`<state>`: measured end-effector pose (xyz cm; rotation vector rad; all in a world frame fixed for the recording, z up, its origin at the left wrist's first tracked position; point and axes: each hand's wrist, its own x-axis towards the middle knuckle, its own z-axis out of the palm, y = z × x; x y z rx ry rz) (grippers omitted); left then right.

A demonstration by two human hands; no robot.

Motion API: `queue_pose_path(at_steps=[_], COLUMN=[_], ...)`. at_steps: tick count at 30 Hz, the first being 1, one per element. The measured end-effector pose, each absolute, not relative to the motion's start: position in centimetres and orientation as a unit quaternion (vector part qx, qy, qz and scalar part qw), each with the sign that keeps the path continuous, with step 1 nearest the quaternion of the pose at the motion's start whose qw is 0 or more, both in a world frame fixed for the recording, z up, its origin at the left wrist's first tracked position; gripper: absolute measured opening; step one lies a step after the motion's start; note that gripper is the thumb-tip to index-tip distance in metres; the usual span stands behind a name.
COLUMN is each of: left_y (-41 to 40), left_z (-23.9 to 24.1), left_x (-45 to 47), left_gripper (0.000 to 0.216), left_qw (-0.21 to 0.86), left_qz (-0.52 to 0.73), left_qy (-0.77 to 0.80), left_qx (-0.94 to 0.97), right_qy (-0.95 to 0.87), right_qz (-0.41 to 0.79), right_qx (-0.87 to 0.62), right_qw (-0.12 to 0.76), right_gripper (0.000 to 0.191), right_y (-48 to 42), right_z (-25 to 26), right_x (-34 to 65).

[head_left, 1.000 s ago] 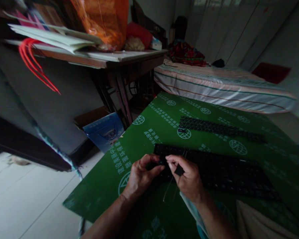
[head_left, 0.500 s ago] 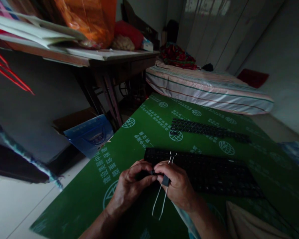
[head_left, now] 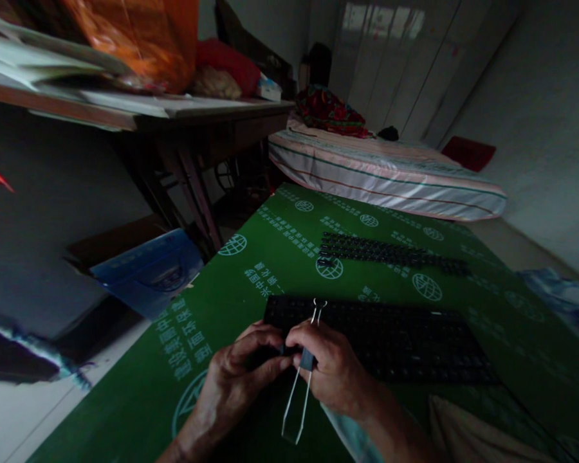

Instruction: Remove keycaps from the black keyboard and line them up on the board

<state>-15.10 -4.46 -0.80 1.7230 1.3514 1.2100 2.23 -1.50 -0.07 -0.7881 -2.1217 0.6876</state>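
Observation:
My right hand (head_left: 332,363) is closed around a wire keycap puller (head_left: 307,360), which has a dark grip and thin metal wires at both ends. Its short hooked ends point away from me, and the long loop hangs toward me. Fingertips of my left hand (head_left: 238,370) pinch a small dark keycap (head_left: 283,350), mostly hidden between the two hands. Both hands meet at the near left corner of a black keyboard (head_left: 415,347), partly covering it. Farther back, rows of loose black keycaps (head_left: 390,249) are laid out on the green tabletop (head_left: 265,257).
A teal cloth (head_left: 350,431) shows under my right wrist, and beige fabric (head_left: 468,431) lies at the near right. Beyond the tabletop stands a bed (head_left: 390,173). A cluttered desk (head_left: 222,110) is at the left, with a blue bag (head_left: 149,270) below it.
The whole view has shifted, so the scene sits farther left in the picture. Both hands keep their hold, close together beside the keyboard.

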Motion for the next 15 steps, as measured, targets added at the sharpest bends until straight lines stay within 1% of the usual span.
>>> queue_pose_path(at_steps=[4,8,12,15], left_y=[-4.4,-4.4,-4.4,-4.3], left_z=[-1.0,-1.1,-0.9,-0.8], left_x=[-15.2,-15.3,-15.1,-15.0], left_gripper=[0.018,0.014,0.013,0.013], left_qw=[0.287,0.269,0.252,0.237], left_qz=[0.454,0.427,0.414,0.407], left_qy=[0.523,0.539,0.541,0.540], left_qx=[0.662,0.674,0.688,0.697], right_qy=[-0.819,-0.781,-0.769,-0.775], right_qz=[0.244,0.216,0.193,0.175], right_qx=[-0.355,-0.431,-0.475,-0.486], right_qw=[0.380,0.397,0.382,0.363], right_gripper=[0.023,0.015,0.013,0.014], right_y=[0.8,5.8,10.8,12.9], right_z=[0.4,-0.3,-1.8,-2.7], right_x=[4.0,7.1,9.4,10.0])
